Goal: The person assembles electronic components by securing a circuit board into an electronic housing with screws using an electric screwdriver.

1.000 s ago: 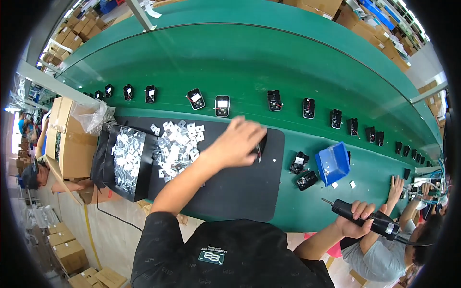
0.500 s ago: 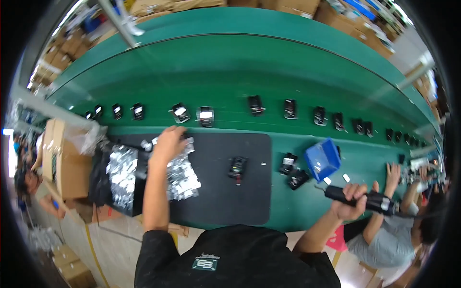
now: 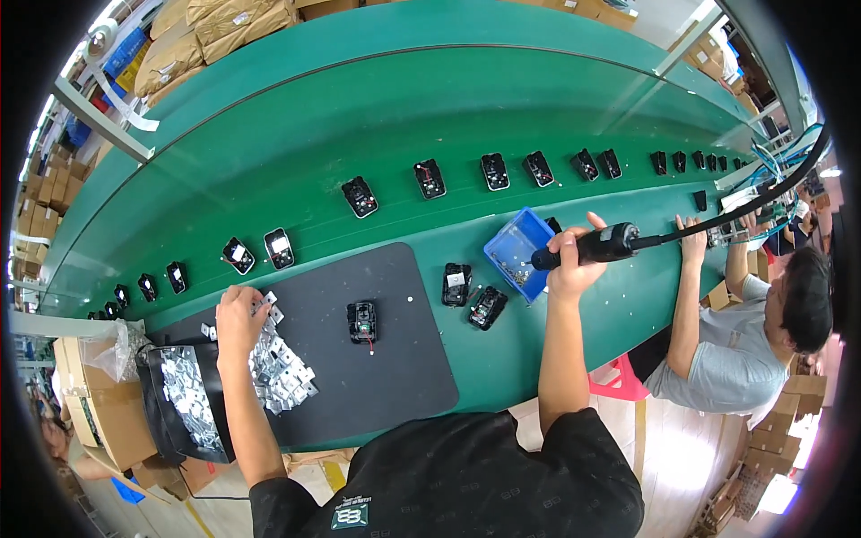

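Observation:
My left hand [image 3: 239, 318] is at the far end of a pile of small silvery metal plates [image 3: 285, 372], fingers curled together; whatever they pinch is hidden. In my right hand [image 3: 567, 267] is a black electric screwdriver [image 3: 612, 242], its cable running off to the upper right. The screwdriver's front end points left, over a blue bin [image 3: 493, 249] with small metal screws inside. Between my hands, a black plastic housing [image 3: 361, 323] with a green board and a red wire lies on the dark mat [image 3: 395, 381]. Two more black housings [image 3: 456, 284] lie left of the bin.
A black container [image 3: 184, 394] full of silvery plates stands at the left, beside a cardboard box [image 3: 117, 394]. Several black housings [image 3: 429, 179] line the green belt [image 3: 314, 179] behind. On the right, a co-worker in a grey shirt [image 3: 735, 359] reaches onto the bench.
My view has swung to the right. My right hand has brought the screwdriver up to the blue bin. My left hand stays by the plate pile.

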The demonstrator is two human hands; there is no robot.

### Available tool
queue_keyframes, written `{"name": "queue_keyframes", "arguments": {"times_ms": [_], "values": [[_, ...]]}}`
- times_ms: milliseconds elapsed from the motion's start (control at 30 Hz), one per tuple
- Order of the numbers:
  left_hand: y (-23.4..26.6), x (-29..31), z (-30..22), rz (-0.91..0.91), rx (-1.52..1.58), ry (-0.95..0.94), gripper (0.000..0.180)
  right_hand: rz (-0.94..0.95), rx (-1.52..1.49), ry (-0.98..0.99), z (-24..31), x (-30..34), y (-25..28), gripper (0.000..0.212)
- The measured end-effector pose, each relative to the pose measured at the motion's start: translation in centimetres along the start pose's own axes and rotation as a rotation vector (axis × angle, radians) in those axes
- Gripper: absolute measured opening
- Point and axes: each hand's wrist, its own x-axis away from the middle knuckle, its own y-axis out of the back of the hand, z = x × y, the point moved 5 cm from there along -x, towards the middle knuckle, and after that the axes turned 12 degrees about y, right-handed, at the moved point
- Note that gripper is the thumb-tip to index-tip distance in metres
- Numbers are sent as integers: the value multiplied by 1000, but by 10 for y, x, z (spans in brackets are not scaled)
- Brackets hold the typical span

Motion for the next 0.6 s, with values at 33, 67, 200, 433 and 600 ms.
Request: {"name": "queue_keyframes", "arguments": {"times_ms": [33,67,200,433,600], "values": [[3,3,-7,-47,-43,-43,25,1,-1,-4,-2,2,0,44],[6,6,-11,-95,-87,-87,23,8,21,-17,-4,4,0,45],[8,11,-13,-103,-70,-129,19,-14,24,-19,1,7,-2,47],[-23,53,-51,-115,87,-327,20,-72,-158,124,60,-8,6,51],[-15,74,-71,-58,150,-247,22,-39,-253,139,65,-2,29,59]]}}
